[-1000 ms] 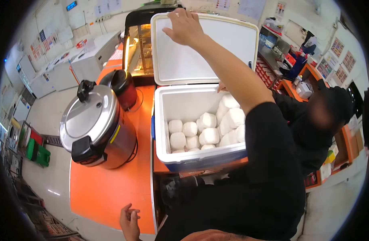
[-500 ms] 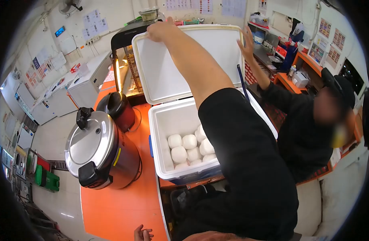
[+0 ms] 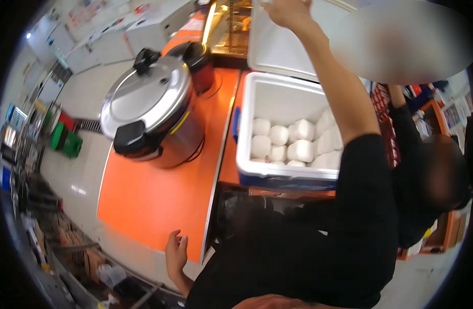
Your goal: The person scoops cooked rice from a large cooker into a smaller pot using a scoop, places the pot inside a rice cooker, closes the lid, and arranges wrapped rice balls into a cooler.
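Observation:
A white-lined blue cooler box (image 3: 288, 181) holds many rounded white pieces (image 3: 301, 151), possibly buns, some stacked on others. Its white lid (image 3: 277, 49) stands raised, its upper part cut off by the frame's top. High on that lid is my right hand (image 3: 289, 13), seemingly closed on its upper edge; some fingers lie out of view. My right arm, in a black sleeve, stretches up across the cooler's right side. Beside the front end of the orange counter (image 3: 159, 201), my left hand (image 3: 177, 252) is open, holding nothing.
A large silver pot (image 3: 149, 98) with black handles stands on the counter left of the cooler, a smaller dark red and black pot (image 3: 201, 72) behind it. Past them is a lit display case (image 3: 236, 31). Another person (image 3: 427, 180) is close on the right. A green bin (image 3: 66, 139) sits on the floor.
My view has tipped down, so the cooler appears further right and the lid's top is cut off. My left hand shows more fully. The other person's raised hand is no longer visible.

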Demonstrator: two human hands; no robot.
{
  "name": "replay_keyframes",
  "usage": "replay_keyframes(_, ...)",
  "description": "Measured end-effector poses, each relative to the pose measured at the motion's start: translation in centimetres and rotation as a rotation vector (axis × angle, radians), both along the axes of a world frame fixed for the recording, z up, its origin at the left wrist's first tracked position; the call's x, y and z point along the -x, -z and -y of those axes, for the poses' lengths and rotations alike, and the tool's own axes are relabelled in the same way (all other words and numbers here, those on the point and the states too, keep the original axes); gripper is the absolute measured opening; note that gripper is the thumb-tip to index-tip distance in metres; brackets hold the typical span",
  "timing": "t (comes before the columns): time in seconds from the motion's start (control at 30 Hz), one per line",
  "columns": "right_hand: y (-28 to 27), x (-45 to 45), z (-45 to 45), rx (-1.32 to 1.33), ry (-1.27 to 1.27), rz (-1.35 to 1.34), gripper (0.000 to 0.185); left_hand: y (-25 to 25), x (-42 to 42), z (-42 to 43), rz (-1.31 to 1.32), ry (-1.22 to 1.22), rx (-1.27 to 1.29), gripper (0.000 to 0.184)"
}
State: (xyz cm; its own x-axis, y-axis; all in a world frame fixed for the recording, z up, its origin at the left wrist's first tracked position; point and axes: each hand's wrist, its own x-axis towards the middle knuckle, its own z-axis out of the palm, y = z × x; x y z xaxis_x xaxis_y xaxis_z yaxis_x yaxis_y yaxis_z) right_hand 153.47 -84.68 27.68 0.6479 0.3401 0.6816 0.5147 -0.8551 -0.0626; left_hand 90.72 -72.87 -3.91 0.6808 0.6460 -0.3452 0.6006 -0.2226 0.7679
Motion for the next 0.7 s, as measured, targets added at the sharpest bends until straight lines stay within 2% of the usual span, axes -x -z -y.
replay_keyframes(0.07, 1.5, 8.1, 0.6, 0.115, -0.2, 0.028, 0.044, 4.6, 2.1, -0.3, -0.128, 0.041, -0.213, 0.05)
replay_keyframes(0.13, 5.1, 14.0, 1.5, 0.139, -0.542, -0.064, 0.033, 9.4, 4.2, -1.0, -0.248, 0.168, -0.395, 0.064)
replay_keyframes(0.17, 7.4, 17.0, 2.1, 0.086, -0.856, -0.145, 0.035, 10.4, 4.7, -1.0, -0.3, 0.184, -0.4, 0.067)
replay_keyframes(0.2, 9.5, 21.4, 2.7, 0.037, -1.006, -0.329, 0.033, 10.9, 4.6, -0.7, -0.349, 0.206, -0.403, 0.072)
replay_keyframes(0.27, 12.8, 29.3, 4.0, 0.038, -1.164, -0.99, 0.035, 12.3, 4.4, -0.9, -0.396, 0.27, -0.389, 0.078)
replay_keyframes(0.33, 16.4, 34.8, 4.3, 0.09, -1.139, -1.528, 0.034, 13.3, 4.9, -1.1, -0.4, 0.348, -0.343, 0.084)
replay_keyframes(0.4, 23.3, 39.4, 5.5, 0.186, -0.964, -1.487, 0.035, 13.0, 5.2, -1.2, -0.427, 0.404, -0.365, 0.087)
replay_keyframes(0.47, 30.9, 43.6, 8.4, 0.312, -0.739, -1.277, 0.035, 13.3, 5.5, -1.5, -0.426, 0.438, -0.399, 0.089)
replay_keyframes(0.57, 35.1, 47.9, 11.9, 0.501, -0.452, -1.463, 0.039, 13.8, 6.9, -1.9, -0.417, 0.469, -0.462, 0.09)
replay_keyframes(0.7, 37.0, 51.8, 14.9, 0.483, -0.388, -1.496, 0.043, 13.6, 7.4, -1.6, -0.408, 0.484, -0.541, 0.089)
